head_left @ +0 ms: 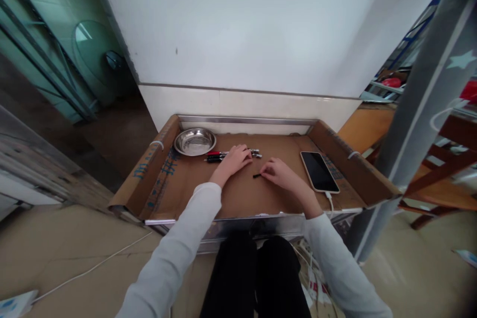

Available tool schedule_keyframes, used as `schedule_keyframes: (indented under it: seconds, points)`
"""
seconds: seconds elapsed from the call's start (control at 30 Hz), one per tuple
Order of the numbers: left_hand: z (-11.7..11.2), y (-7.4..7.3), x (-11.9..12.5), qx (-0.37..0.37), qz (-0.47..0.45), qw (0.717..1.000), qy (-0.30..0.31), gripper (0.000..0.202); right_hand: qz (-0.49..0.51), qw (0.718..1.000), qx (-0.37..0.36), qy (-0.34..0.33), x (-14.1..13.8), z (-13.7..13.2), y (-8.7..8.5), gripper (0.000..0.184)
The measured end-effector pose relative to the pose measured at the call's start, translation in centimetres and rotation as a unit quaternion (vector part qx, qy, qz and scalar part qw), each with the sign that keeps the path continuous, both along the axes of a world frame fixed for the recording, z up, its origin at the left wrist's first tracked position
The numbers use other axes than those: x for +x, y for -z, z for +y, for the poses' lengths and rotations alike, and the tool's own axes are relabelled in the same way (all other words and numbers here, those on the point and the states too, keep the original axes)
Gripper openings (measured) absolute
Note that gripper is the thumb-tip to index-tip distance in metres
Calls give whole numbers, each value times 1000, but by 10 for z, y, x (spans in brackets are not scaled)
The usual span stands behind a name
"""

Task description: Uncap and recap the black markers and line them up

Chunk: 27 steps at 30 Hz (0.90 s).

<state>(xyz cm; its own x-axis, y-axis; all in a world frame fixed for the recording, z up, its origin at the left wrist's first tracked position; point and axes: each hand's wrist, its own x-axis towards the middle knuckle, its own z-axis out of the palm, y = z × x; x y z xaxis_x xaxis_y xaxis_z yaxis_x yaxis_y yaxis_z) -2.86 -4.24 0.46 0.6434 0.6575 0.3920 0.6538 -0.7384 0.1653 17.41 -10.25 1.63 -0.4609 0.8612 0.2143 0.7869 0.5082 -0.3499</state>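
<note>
Several pens (pixel 214 158), one with a red part and others dark, lie side by side on the cardboard-lined tabletop (pixel 238 194). Across their right part rests my left hand (pixel 235 158), fingers curled over them and thumb on the near side; it covers their middles. My right hand (pixel 278 173) is closed in a pinch at one end of a small black piece (pixel 257 176), which looks like a pen cap. This piece is just above or on the cardboard, to the right of and nearer than the pens.
A round steel dish (pixel 195 142) stands at the back left. On the right lies a phone (pixel 319 172) with a white cable (pixel 330 200) plugged in. Raised cardboard sides (pixel 149 169) border the tabletop, with a white wall (pixel 253 25) behind. A grey post (pixel 410 99) stands at the right.
</note>
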Motion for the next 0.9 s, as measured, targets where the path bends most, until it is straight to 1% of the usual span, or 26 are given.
schedule_keyframes:
  seconds: [0.1,0.17,0.23,0.3,0.37,0.4,0.47,0.53,0.6,0.73,0.83,0.9]
  points:
    - [-1,2,-8,28,-11,998,-49,16,-42,997,29,51,-8,14,-2,13]
    - [-3,3,-13,35,-23,996,-82,17,-69,990,63,104,-17,21,-2,13]
    - [-3,4,-15,31,-30,994,-101,17,-84,981,95,148,-26,25,-1,14]
    - [-3,4,-15,23,-29,994,-104,16,-87,976,109,168,-32,26,1,16]
    - [-3,4,-13,18,-26,994,-102,15,-71,977,110,168,-34,25,1,19]
    - [-3,4,-13,17,-25,994,-102,15,-57,980,108,156,-33,25,1,19]
    - [-4,4,-12,18,-25,994,-103,16,-31,989,103,104,-28,27,0,22]
    - [-5,3,-12,20,-27,993,-110,17,-23,994,99,39,-23,30,0,30]
    - [-6,2,-12,21,-25,993,-117,17,-33,994,106,9,-20,33,1,30]
    - [-8,1,-14,29,-18,991,-126,15,-70,990,116,27,-23,33,2,17]
    - [-9,-1,-15,31,-32,992,-120,18,-111,985,115,69,-31,31,2,14]
    - [-12,-4,-16,33,-52,989,-134,20,-132,978,121,108,-35,32,2,12]
